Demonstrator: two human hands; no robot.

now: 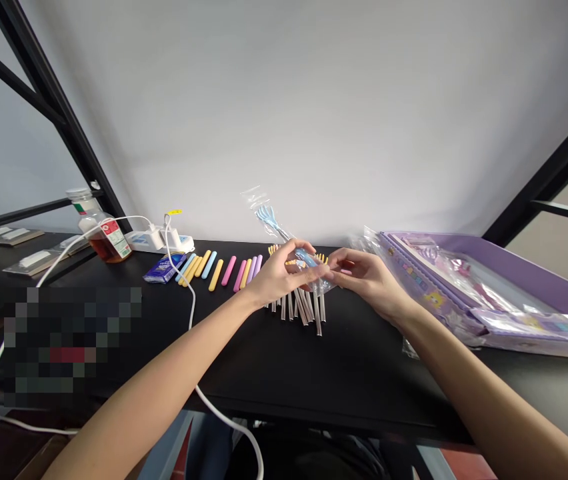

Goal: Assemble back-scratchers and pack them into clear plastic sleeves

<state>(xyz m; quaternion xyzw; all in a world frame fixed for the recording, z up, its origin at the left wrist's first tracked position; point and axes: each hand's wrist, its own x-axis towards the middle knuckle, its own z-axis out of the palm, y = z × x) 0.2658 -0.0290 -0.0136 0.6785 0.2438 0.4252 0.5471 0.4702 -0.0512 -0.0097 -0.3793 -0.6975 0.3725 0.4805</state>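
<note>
1. Black matte tabletop (274, 360) runs beneath both forearms, against a plain white wall; black metal frame struts stand far left and far right of the hands.
2. Left hand (277, 273) is closed in a pinch on a clear plastic sleeve (284, 233) holding a pale blue plastic fork (267, 216); the fork's tines rise up and away to the left, above the hand.
3. Right hand (369, 277) meets the left one at the sleeve's lower end, thumb and fingers closed on the plastic there. Whether it grips the fork handle through the film or only the film, I cannot tell.
4. Directly below the hands: a fan of clear-wrapped utensils (303, 308) lying on the table, handles pointing towards the person.
5. Left of the left hand: a row of pastel silicone sticks (221, 270) in yellow, blue, pink and purple, lying side by side; further left a small blue packet (164, 268), a white cable (191, 307), a white power strip (157, 239) and a bottle of amber liquid with a red label (101, 233).
6. Right of the right hand: a purple tray (524, 273) stacked with printed plastic packs.
7. Judgement on handling: the film looks thin and slippery, so a firm pinch near the open end with one hand, and a steadying hold on the handle with the other, keeps the fork straight. Working above the fan without brushing it avoids scattering the wrapped pieces.
</note>
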